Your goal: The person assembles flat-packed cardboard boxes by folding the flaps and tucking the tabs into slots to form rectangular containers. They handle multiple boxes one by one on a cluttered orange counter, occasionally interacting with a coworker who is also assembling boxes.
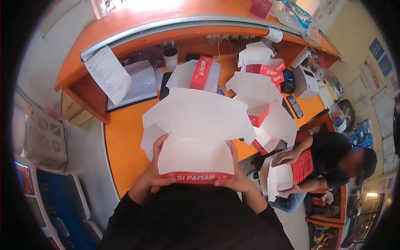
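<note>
I hold a red and white cardboard food box (196, 137), unfolded with its white inside facing up and its flaps spread wide. My left hand (156, 164) grips its left side wall, fingers curled over the edge. My right hand (233, 175) grips the right side near the red front panel. The box is over the front edge of the orange counter (125, 141), close to my chest.
More folded red and white boxes (258, 96) stand stacked on the counter to the right, another box (200, 73) behind. A seated person at lower right folds a box (287, 173). A white printer (306, 81), a phone (295, 106), papers (109, 75) and a cup (170, 56) are further back.
</note>
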Motion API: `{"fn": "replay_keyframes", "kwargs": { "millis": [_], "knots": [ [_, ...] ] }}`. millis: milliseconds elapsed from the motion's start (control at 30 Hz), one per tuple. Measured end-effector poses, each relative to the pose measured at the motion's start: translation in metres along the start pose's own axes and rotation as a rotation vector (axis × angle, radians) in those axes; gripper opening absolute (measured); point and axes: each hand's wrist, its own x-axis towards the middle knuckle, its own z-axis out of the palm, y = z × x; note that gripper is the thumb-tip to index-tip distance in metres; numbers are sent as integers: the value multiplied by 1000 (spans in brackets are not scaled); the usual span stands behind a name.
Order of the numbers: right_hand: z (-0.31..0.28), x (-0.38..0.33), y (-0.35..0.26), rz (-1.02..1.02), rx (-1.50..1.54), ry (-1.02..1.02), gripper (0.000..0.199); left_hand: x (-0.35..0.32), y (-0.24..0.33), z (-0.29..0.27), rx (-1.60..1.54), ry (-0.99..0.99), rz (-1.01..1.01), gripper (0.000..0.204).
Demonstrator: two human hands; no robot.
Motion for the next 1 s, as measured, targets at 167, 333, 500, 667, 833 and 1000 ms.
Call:
{"fn": "replay_keyframes", "kwargs": {
  "millis": [167,333,500,667,833,1000],
  "knots": [
    [-21,31,23,6,-32,143,121,3,-19,-3,174,142,-51,125],
    [-30,101,39,114,86,651,115,-15,-68,-7,1012,-474,-141,60],
    [-42,153,81,-13,-223,737,114,-31,-88,-2,1056,-390,-226,29],
    [-57,178,117,2,-424,542,109,-39,-88,4,1094,-403,-273,22],
    [-48,147,136,136,-722,529,101,-41,-46,7,1034,-504,-348,19],
    [9,73,67,97,-616,-1,59,-69,-90,-6,1019,-533,-360,21]
  ]
}}
